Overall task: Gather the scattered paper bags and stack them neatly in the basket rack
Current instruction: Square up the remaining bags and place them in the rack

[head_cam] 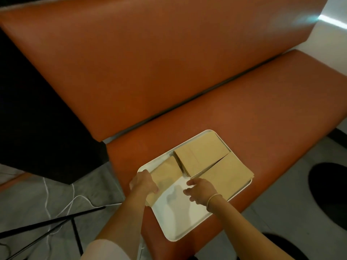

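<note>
Paper bags [202,156] lie in flat stacks on the white tray [180,222], just beyond your fingers. Your left hand [145,182] curls over the near-left bag [167,172], gripping its edge. Your right hand [201,190] hovers beside it with fingers loosely spread, holding nothing. Under the tray is the orange bench [262,109].
</note>
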### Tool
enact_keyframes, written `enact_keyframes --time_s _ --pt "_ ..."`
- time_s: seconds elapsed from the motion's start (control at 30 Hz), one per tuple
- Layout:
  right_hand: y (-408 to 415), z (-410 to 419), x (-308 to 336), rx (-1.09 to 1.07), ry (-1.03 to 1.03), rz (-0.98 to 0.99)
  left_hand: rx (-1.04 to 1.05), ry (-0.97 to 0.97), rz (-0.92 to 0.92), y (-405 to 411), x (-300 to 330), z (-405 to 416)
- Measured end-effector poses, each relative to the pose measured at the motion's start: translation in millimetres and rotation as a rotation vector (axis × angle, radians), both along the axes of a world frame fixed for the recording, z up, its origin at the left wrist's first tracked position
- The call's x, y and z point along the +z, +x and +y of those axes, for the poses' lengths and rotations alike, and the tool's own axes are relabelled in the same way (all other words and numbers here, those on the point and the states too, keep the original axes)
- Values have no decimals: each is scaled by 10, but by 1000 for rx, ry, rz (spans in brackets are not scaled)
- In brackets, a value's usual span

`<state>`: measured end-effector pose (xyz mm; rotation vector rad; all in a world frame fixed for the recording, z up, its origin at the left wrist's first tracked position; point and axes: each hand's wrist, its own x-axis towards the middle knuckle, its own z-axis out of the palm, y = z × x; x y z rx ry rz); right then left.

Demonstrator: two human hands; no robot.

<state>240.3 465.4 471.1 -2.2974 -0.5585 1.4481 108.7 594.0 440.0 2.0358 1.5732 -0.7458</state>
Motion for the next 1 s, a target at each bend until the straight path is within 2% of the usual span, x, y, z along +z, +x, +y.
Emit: enact_keyframes --time_s 0.17,0.33,0.47,0.53,0.67,0.77,0.87,1.0 --pt "-132 -87 405 -4 59 -20 48 10 -166 -208 454 -219" --pt "-351 -437 931 -100 175 -57 267 -100 -613 -358 1183 -607" --pt "-476 -941 1375 -223 325 -33 219 -227 -880 -239 1765 -1259" --pt "-467 -1301 1607 -307 403 -96 166 -246 -952 -127 1975 -1640" --pt "-414 -2221 1980 -497 435 -260 90 -303 -1004 137 2238 -2483" --pt "-390 -2933 2125 -635 388 -332 16 -292 -1011 323 2354 -3182" --pt "-382 -3626 2209 -725 303 -400 -39 -374 -1042 454 2412 -3916" --pt "-416 -4501 2233 -857 210 -430 -206 -405 -912 585 2469 -4825"
